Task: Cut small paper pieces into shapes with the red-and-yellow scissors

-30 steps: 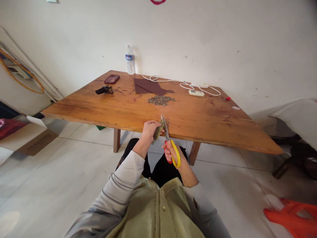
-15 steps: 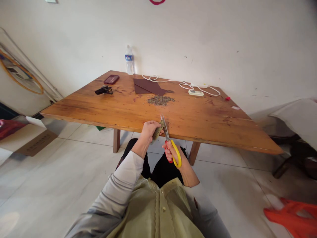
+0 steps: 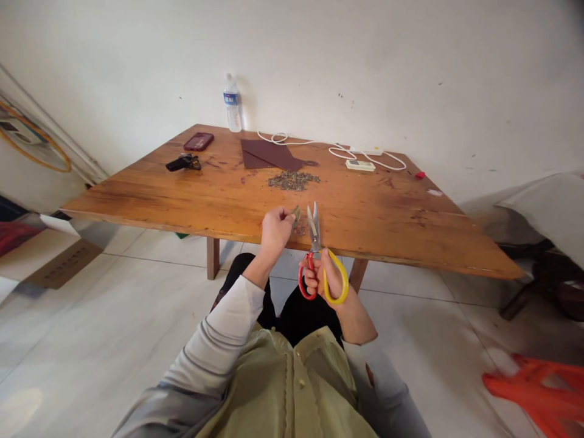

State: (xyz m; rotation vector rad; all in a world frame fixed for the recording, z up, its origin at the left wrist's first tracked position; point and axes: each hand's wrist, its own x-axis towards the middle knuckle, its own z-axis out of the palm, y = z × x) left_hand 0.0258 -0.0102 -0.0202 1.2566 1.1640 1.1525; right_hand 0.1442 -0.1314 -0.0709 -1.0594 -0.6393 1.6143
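Observation:
My left hand (image 3: 275, 228) is closed around a small greenish-brown piece (image 3: 296, 213) at the near edge of the wooden table (image 3: 191, 201). My right hand (image 3: 329, 281) grips scissors (image 3: 314, 255) with one red and one yellow handle. Their blades point up and stand slightly apart, just right of the piece. A small heap of cut bits (image 3: 293, 179) lies further back on the table.
At the back of the table are a water bottle (image 3: 232, 103), a dark red phone (image 3: 198, 142), a black key bunch (image 3: 182, 163), dark brown sheets (image 3: 269, 155), a white cable (image 3: 328, 148) and a white remote (image 3: 360, 165). An orange plastic stool (image 3: 538, 386) lies on the floor at right.
The scissors have come away from the piece, moved right and turned upright with the blades apart. My left hand has shifted slightly up onto the table edge. The camera tilted a little.

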